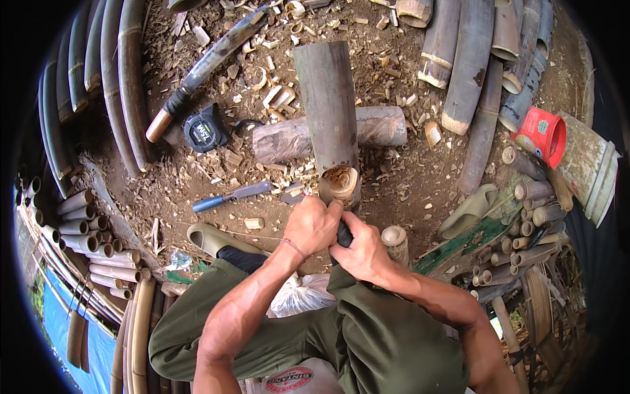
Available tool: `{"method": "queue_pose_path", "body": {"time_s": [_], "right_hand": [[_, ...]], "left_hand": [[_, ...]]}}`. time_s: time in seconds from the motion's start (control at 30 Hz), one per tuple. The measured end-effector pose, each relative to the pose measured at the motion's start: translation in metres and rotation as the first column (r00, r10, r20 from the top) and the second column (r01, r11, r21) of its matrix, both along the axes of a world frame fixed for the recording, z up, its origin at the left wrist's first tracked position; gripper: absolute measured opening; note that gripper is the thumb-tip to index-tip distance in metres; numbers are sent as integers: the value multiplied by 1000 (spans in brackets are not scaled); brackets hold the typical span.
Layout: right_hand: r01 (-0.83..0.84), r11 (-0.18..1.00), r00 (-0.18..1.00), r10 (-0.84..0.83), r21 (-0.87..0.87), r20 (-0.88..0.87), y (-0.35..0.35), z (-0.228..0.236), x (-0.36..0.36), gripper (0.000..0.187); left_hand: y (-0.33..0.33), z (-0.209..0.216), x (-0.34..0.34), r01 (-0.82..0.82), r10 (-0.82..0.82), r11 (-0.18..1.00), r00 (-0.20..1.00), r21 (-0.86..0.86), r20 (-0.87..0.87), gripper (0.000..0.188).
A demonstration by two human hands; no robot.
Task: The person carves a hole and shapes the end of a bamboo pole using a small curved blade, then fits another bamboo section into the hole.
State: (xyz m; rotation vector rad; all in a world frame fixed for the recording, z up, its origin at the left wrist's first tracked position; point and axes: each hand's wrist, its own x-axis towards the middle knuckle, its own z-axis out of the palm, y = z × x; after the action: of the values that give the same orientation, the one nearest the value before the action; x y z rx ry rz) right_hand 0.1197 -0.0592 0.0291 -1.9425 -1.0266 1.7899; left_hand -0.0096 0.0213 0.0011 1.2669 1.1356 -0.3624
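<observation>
Head camera: I am facing one wide bamboo tube, one log lying crosswise under it, one blue-handled chisel, one tape measure and two sandals; at least five long bamboo lengths are lying at the ground's left side, and at least six more bamboo pieces toward its far right corner; pale chips, too many for counting, are covering the ground between.

The tube is sitting just beyond my fingers, its near end, cut open into a pale hollow, coming right up beside my left hand; that hand is curling its fingers inward, and I cannot tell what, if anything, they are enclosing; my right hand is closing thumb and fingers round one dark handle, whose other end my hands are hiding.

The tube is pointing away from me, its long axis running over the log's middle toward the ground's far edge and leaning slightly left; the log is stretching left to right, nearly square to it; the chisel is lying left of my hands, its blade pointing right, toward the tube; the tape measure is resting beyond the log's left end.
</observation>
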Motion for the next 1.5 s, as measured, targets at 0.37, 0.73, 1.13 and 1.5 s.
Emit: {"method": "queue_pose_path", "body": {"time_s": [0.37,0.73,1.13,1.5], "right_hand": [[-813,580,512,755,-55,409,112,42,79,28],[-992,-102,-126,879,-77,459,195,39,14,13],[273,948,918,-307,-161,-252,18,28,36,30],[110,535,-163,-821,-837,-547,13,-25,-20,34]], "left_hand": [[-4,19,66,-776,888,375,458,-508,-44,38],[-20,-1,48,-225,887,-378,-366,-898,-281,43],[-57,70,-8,-18,-32,984,959,175,280,81],[136,64,-64,765,-773,618,633,182,-37,26]]}}
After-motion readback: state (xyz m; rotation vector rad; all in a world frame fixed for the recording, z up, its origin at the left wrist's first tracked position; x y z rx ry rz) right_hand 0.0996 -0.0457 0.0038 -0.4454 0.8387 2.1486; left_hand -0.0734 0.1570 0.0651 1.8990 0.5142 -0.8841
